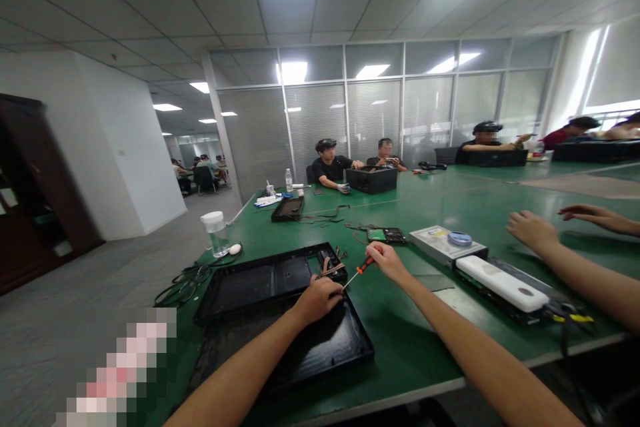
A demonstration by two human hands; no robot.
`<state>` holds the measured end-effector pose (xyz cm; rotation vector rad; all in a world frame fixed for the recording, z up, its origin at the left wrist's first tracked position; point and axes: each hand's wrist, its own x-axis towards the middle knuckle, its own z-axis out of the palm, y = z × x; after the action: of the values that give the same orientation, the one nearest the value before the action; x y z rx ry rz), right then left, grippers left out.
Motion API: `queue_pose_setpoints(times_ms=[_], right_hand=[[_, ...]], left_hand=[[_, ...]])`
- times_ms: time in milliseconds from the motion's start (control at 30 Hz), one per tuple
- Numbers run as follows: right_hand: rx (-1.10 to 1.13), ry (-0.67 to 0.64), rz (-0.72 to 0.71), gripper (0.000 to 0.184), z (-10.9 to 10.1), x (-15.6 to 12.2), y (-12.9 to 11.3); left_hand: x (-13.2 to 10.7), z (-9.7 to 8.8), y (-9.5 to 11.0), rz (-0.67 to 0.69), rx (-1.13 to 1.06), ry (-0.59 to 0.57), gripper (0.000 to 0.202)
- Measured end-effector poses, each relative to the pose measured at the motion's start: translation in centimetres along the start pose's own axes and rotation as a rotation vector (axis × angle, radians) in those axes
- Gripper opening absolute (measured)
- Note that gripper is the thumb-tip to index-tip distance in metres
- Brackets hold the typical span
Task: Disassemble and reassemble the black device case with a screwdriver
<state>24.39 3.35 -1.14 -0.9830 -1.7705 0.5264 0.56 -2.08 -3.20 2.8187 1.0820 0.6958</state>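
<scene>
Head view: we hold a slim metal-shafted screwdriver with an orange-and-black handle [367, 262] to an opened, rectangular black case [345, 333].

Right of the frame's centre, our right hand [385, 260] grips the handle; our left hand [319, 300] curls at the case's middle edge beside the tip, though we cannot tell whether it pinches anything. The case fills the lower centre of the frame. What the tip meets is hidden behind our fingers. The shaft leans well over, so we would do well to check its angle against the fastening, if there is one, press gently, keep fingertips out of the slip line, and keep the bundled brown-and-pale wires [330, 268] clear.
</scene>
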Motion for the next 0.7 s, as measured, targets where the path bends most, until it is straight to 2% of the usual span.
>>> queue_pose_setpoints(times_ms=[133, 233, 400, 533, 600, 700], right_hand=[[-0.088, -0.01, -0.064, 0.029, -0.1, -0.2, -0.3], [-0.186, -0.022, -0.108, 0.031, -0.5, -0.4, -1.5], [-0.583, -0.168, -0.29, 0.037, -0.5, -0.1, -6.9], [-0.901, -0.28, -0.361, 0.044, 0.3, 0.4, -11.8], [-0.942, -0.364, -0.416, 0.038, 0.6, 0.5, -13.3], [-0.904, -0.478, -0.489, 0.03, 0.9, 0.5, -14.2]], left_hand=[[0.0, -0.1, 0.1, 0.01, 0.001, -0.004, 0.015], [0.0, -0.2, 0.2, 0.011, -0.004, -0.003, 0.015], [0.0, 0.0, 0.1, 0.0, -0.024, 0.016, 0.013], [0.0, 0.3, -0.1, -0.013, -0.025, 0.021, 0.011], [0.1, 0.3, -0.1, -0.006, -0.031, 0.013, 0.011], [0.0, 0.4, -0.2, -0.002, -0.037, 0.022, 0.01]])
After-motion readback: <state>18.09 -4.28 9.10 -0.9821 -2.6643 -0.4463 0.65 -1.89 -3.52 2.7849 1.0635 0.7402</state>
